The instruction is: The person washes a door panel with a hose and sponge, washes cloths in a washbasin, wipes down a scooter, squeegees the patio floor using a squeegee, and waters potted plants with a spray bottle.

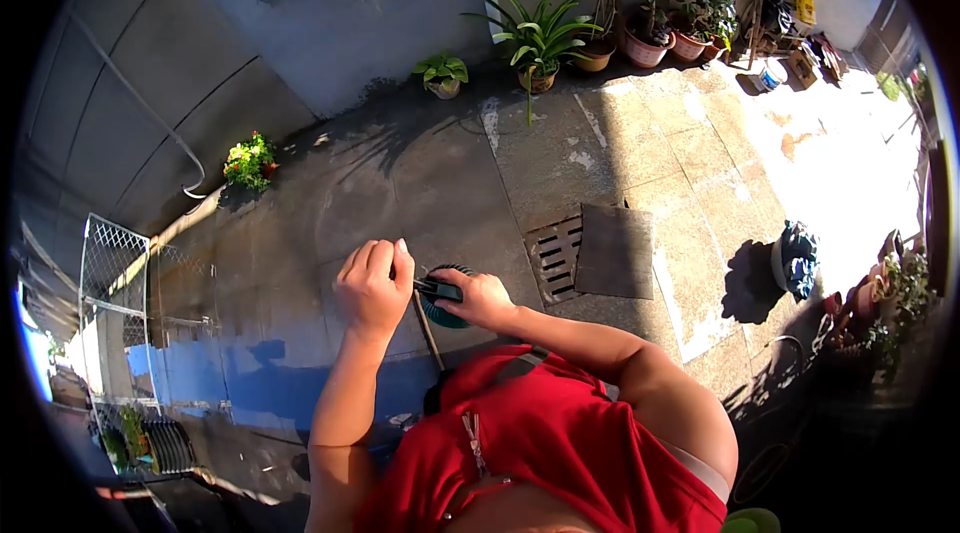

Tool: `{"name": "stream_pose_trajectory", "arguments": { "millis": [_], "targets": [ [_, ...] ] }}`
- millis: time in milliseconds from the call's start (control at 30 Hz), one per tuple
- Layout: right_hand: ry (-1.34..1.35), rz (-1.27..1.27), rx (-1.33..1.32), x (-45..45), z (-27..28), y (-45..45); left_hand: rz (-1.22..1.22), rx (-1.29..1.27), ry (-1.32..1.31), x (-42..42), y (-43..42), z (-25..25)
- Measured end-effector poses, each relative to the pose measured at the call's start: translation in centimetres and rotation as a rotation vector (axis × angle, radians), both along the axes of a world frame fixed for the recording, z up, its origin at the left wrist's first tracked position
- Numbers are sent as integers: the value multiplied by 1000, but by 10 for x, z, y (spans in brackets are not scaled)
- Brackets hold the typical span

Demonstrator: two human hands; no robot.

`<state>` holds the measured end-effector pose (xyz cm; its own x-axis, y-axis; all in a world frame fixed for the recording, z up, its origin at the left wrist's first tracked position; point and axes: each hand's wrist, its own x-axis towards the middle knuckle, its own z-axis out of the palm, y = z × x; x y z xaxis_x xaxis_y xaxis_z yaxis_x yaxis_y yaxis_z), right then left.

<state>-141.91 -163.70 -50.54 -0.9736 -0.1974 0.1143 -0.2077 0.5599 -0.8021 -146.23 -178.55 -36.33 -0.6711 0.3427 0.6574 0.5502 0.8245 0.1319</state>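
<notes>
My left hand (375, 278) is closed in a fist with the thumb up, in front of my body. What it grips is hidden by the fingers. Just right of it, my right hand (480, 301) is closed around the dark green grip of a tool. A round dark green piece with a ridged edge (450, 316) shows below that hand; its kind is unclear. Dark prongs reach from the grip toward my left fist. Between the hands, a thin brown stick or tube (429, 333) runs down toward my red top (540, 423).
A drain grate (553, 258) lies ahead, partly covered by a flat board (615, 251). Potted plants (540, 43) line the wall. To the left are a white mesh gate (118, 303) and a flowering plant (250, 163). A pot with blue cloth-like material (797, 261) stands right.
</notes>
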Motion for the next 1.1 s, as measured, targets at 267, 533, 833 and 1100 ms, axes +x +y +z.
{"name": "stream_pose_trajectory", "arguments": {
  "millis": [267, 533, 833, 1100],
  "targets": [
    [-50, 28, 82, -4, 21, -20, 141, 89, -129, 17, -12, -73],
    [-87, 47, -1, 0, 24, -18, 182, 87, 47, 19, -4, -8],
    [-102, 80, 6, 15, 17, -17, 32, 95, 5, 22, -13, 14],
    [-93, -68, 14, 25, 22, -17, 72, 146, -65, 28, -9, -77]
  ]
}}
